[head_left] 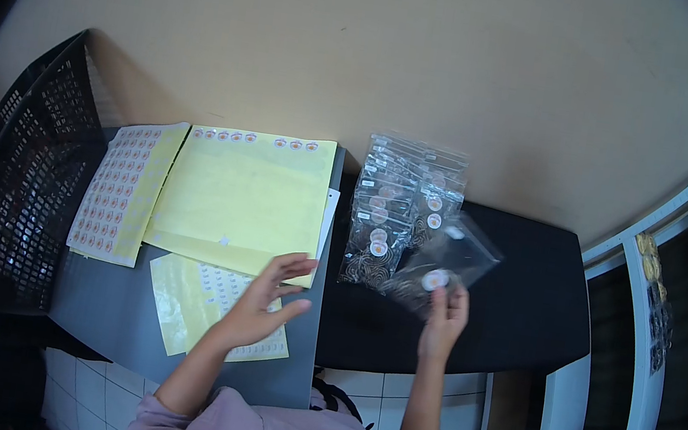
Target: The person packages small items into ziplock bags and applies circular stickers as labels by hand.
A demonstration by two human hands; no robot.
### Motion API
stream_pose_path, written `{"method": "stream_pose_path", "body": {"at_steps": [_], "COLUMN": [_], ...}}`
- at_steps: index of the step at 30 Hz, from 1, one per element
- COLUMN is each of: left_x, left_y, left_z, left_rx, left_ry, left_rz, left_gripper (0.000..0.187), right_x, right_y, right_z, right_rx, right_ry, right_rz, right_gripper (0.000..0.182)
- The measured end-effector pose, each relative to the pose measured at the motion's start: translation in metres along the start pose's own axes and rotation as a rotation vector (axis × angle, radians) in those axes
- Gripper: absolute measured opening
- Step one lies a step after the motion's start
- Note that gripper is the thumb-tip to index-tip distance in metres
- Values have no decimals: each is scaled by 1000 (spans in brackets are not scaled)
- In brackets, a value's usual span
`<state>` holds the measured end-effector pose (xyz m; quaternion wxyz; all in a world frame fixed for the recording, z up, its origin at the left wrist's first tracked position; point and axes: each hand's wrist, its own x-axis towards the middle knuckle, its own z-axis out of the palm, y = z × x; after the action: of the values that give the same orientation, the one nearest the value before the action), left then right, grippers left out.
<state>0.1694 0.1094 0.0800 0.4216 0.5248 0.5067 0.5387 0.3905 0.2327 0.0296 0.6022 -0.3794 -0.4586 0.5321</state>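
Observation:
My right hand [443, 321] pinches the lower edge of a clear plastic bag [466, 250] that has a round white sticker on it. The bag is tilted over the black table, beside the stacked clear bags [380, 220], which bear round stickers and hold dark coiled contents. My left hand [263, 302] is raised with its fingers apart and nothing in it. It is above the lower right corner of a large yellow sticker backing sheet [242, 192], which has a few round stickers along its top. A smaller sheet of tiny labels [214, 294] lies partly under that hand and forearm.
A sheet full of round stickers [121, 188] lies at the left of the grey table [120, 307]. Black plastic baskets [28, 179] stand at the far left. The black-covered table [525, 302] adjoins on the right, with white shelving [639, 371] holding packaged goods beyond it.

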Motion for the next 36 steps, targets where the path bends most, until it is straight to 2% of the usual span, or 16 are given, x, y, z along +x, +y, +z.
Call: {"method": "stream_pose_path", "body": {"at_steps": [2, 5, 9, 11, 12, 14, 15, 17, 19, 21, 23, 29, 36], "left_x": [-14, -33, -65, -87, -98, -118, -130, -154, -179, -188, -191, -174, -175], "left_y": [-7, -11, -14, -27, -31, -37, -41, -52, -67, -79, -83, -82, -84], "left_z": [-21, -46, -78, -98, -105, -115, -118, -122, -125, -125, -121, -121, -122], "left_rx": [-28, 7, 60, 71, 70, 139, 140, 248, 319, 387, 396, 459, 436], "left_ry": [129, 373, 702, 856, 860, 1094, 1097, 1264, 1316, 1368, 1383, 1325, 1320], "left_rz": [-69, -53, -33, -29, -28, -49, -48, -38, -58, -80, -79, -18, -13], "left_gripper": [49, 46, 39, 35, 35, 34, 34, 33, 33, 33, 31, 28, 27], "right_x": [32, 69, 92, 100, 104, 111, 108, 92, 67, 47, 44, 76, 92], "right_y": [16, 65, 111, 104, 101, 96, 93, 84, 71, 72, 80, 96, 97], "right_z": [-27, -52, -44, -33, -30, -26, -24, -20, -16, -10, -10, -1, 2], "right_rx": [-49, -206, -298, -528, -527, -627, -626, -766, -840, -968, -984, -1035, -998], "right_ry": [135, 171, 32, 13, 9, -32, -34, 33, 12, -16, -68, -49, -56], "right_rz": [-22, -7, -69, -80, -81, -142, -142, -372, -437, -330, -277, -330, -362], "right_gripper": [32, 42, 47, 53, 53, 66, 66, 79, 94, 100, 100, 93, 97]}}
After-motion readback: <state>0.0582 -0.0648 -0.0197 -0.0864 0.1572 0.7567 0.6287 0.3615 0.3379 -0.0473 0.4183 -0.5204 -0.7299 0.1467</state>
